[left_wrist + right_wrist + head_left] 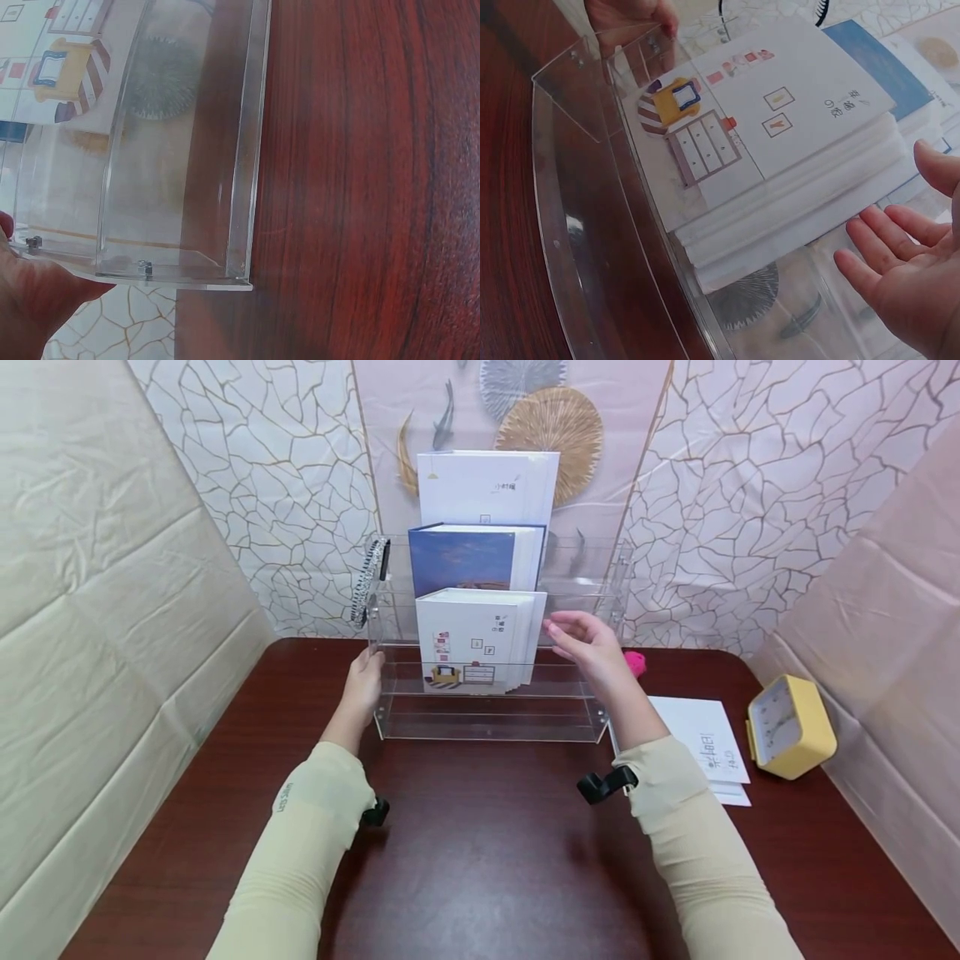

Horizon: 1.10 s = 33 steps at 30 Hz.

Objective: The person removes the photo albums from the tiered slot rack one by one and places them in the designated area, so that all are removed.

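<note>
A clear acrylic tiered rack (487, 727) stands on the table, holding upright books. In its front tier is a white illustrated book (468, 635), its pages partly fanned out. Behind it stands a blue-covered book (461, 556), and at the back a taller white book (465, 485). My left hand (363, 683) grips the rack's left side panel, the thumb on the near side in the left wrist view. Beside the front book's right edge is my right hand (592, 647), fingers loosely extended and nothing held. In the right wrist view its fingertips are close to the books' side.
A spiral notebook (367, 581) leans at the rack's upper left. To the right, white booklets (701, 735) lie on the dark red table (480, 843), near a yellow clock (795, 727). A pink object (635, 663) sits behind the right wrist. Fabric-covered walls enclose the table.
</note>
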Each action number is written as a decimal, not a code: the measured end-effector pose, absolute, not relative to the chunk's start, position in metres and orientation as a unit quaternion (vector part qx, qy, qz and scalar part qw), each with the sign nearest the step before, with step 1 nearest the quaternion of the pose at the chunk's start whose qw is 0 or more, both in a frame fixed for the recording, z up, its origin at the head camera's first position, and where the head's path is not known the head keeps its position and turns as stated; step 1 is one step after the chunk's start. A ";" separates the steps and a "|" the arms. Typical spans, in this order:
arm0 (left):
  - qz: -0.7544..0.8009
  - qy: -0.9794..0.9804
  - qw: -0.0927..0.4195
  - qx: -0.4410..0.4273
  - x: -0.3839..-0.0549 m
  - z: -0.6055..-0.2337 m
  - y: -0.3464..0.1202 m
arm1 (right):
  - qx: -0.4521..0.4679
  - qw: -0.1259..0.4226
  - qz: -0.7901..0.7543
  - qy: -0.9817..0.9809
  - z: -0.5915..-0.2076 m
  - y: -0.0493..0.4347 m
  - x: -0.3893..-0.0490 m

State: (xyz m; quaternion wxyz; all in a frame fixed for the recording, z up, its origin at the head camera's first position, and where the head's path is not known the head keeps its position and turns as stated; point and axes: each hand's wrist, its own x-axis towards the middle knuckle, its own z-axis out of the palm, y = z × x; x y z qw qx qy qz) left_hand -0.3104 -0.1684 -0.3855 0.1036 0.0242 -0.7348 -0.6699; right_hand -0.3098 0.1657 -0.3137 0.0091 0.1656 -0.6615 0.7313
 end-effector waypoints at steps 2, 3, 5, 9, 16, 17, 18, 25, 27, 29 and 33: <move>-0.670 -0.734 0.105 0.024 -0.311 -0.386 -0.169 | 0.169 0.011 0.734 -0.658 -0.315 0.164 -0.312; -0.671 -0.733 0.106 0.024 -0.311 -0.386 -0.168 | 0.170 0.011 0.734 -0.657 -0.315 0.163 -0.313; -0.676 -0.729 0.106 0.022 -0.312 -0.387 -0.168 | 0.170 0.013 0.735 -0.657 -0.315 0.161 -0.314; -0.682 -0.723 0.104 0.021 -0.312 -0.387 -0.168 | 0.167 0.016 0.722 -0.672 -0.315 0.159 -0.317; -0.674 -0.731 0.100 0.025 -0.313 -0.388 -0.169 | 0.159 0.021 0.710 -0.686 -0.316 0.153 -0.321; -0.672 -0.733 0.100 0.027 -0.313 -0.388 -0.169 | 0.159 0.021 0.712 -0.684 -0.316 0.152 -0.321; -0.671 -0.734 0.100 0.028 -0.312 -0.387 -0.169 | 0.160 0.021 0.715 -0.680 -0.316 0.150 -0.322; -0.666 -0.738 0.100 0.027 -0.312 -0.385 -0.169 | 0.170 0.029 0.708 -0.685 -0.320 0.138 -0.324; -0.665 -0.739 0.102 0.025 -0.311 -0.386 -0.169 | 0.168 0.023 0.701 -0.692 -0.322 0.134 -0.325; -0.662 -0.742 0.103 0.026 -0.311 -0.386 -0.170 | 0.166 0.013 0.692 -0.702 -0.324 0.130 -0.326; -0.664 -0.741 0.099 0.030 -0.312 -0.387 -0.170 | 0.165 0.009 0.665 -0.728 -0.330 0.125 -0.327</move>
